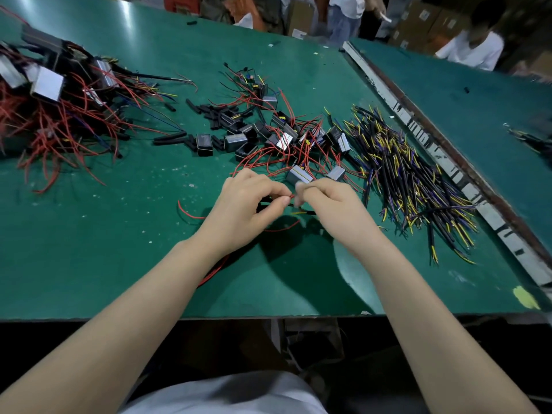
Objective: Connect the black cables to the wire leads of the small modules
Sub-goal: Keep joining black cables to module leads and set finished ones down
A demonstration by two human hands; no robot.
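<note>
My left hand [249, 201] and my right hand [325, 204] meet fingertip to fingertip over the green table [89, 249]. Between them they pinch the end of a thin red wire lead [191, 215] and a black cable [304, 212] with a yellow core; the joint itself is hidden by my fingers. The red lead loops under my left wrist. Just beyond my right fingers lies a small grey module [299, 175]. A heap of small modules with red leads [286, 138] sits farther back. A pile of black cables with yellow and blue tips [412, 180] lies to the right.
A big tangle of red-wired modules [59, 109] fills the far left. Short black sleeve pieces [215, 113] lie at mid-table. A worn metal strip [433, 144] divides this table from another on the right. People and cardboard boxes stand beyond the far edge.
</note>
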